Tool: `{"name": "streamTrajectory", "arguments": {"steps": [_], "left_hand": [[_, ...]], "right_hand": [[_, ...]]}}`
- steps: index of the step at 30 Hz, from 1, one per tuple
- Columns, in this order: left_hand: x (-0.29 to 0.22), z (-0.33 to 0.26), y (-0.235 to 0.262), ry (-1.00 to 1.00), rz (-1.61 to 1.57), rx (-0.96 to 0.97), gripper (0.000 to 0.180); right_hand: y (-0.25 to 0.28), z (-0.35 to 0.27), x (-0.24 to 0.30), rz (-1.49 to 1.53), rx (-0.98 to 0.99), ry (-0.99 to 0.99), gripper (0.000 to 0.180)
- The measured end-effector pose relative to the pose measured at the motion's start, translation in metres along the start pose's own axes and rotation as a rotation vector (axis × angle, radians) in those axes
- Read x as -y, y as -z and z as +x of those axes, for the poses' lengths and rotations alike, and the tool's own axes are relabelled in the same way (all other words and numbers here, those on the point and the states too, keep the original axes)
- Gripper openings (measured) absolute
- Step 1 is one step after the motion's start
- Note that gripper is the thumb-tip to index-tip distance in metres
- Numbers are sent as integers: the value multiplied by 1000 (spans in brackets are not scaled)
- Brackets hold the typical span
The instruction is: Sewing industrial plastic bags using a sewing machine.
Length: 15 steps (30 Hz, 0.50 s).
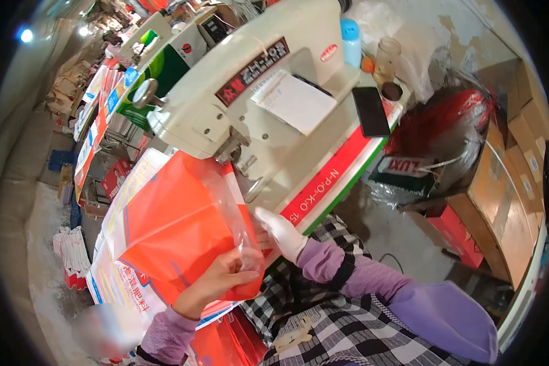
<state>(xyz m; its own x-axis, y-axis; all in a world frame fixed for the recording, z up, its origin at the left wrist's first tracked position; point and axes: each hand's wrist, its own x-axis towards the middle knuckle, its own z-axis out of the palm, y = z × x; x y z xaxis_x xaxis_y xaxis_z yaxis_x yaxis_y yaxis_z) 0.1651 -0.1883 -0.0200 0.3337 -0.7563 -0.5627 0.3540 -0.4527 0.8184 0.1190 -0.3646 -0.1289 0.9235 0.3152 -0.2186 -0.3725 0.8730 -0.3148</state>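
A large cream sewing machine (pixel 189 116) fills the middle, its needle area (pixel 245 163) facing me. An orange plastic sack (pixel 171 213) with a clear inner film (pixel 236 219) lies with its upper edge close to the presser foot. My bare left hand (pixel 216 277) is closed on the sack's near edge, thumb and fingers pinching the film. On the right of the sack, my right hand (pixel 283 235) wears a white glove. Its fingers stretch toward the needle area and lie against the sack's edge; their undersides are partly hidden.
A paper pad (pixel 296 102) and a dark phone (pixel 370 112) rest on the machine and its bed. Behind stand a blue bottle (pixel 350 44) and a glass jar (pixel 387 61). Cardboard boxes (pixel 500 207) and a plastic-wrapped bundle (pixel 433 140) stand at right. White printed sacks (pixel 119 268) lie left.
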Motion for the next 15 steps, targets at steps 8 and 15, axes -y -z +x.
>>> {"name": "streamTrajectory", "arguments": {"steps": [8,15], "left_hand": [[-94,57,-34,-777,1735,-103,3],[-24,-2,-47,-183,1784,375,13]], "right_hand": [[-3,-24,-42,-905,-308,388,72],[-25,-82,-35,-1241,-363,345,44]]}}
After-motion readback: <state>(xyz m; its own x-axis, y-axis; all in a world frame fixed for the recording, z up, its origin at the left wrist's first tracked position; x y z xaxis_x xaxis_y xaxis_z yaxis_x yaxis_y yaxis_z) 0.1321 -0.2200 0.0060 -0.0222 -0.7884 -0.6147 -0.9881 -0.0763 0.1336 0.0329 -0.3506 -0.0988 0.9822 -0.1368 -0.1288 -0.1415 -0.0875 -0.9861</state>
